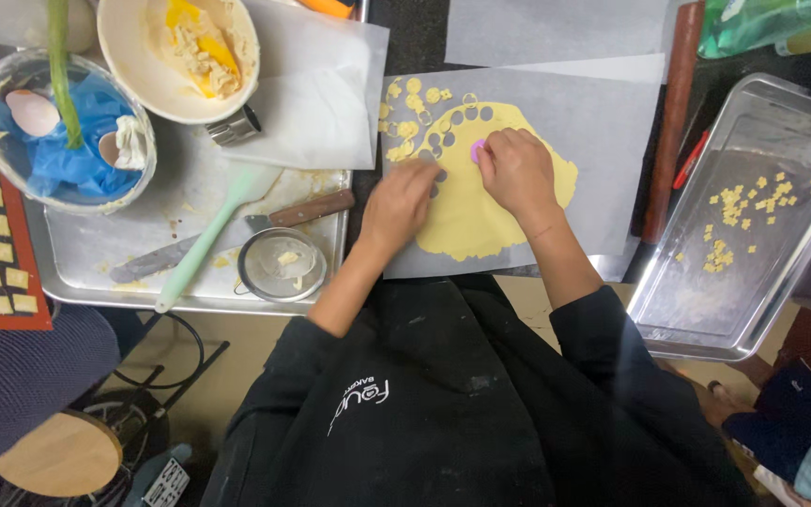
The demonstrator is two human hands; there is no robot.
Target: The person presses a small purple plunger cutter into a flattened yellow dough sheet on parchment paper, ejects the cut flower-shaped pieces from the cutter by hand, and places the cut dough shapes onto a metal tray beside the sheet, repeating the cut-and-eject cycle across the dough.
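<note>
Dough sheet (481, 221) on grey paper (603, 122): right hand (516, 169) pinches a pink round cutter (477, 150), left hand (404, 199) presses fingertips down.

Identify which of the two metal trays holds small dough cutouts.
The right-hand metal tray, scattered with small yellow dough pieces; the left tray carries tools and bowls instead.

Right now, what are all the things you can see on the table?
dough sheet: one, yellow, on grey paper, middle
small cutter: one, pink, on the dough
cut-out rounds: several, yellow, beside the dough
steel tray: one, silver, right, holding small dough bits
rolling pin: one, brown, beside that tray
spatula: one, pale green, left tray
bowl: one, cream, top left
left hand: one, on the dough
right hand: one, at the pink cutter
</note>
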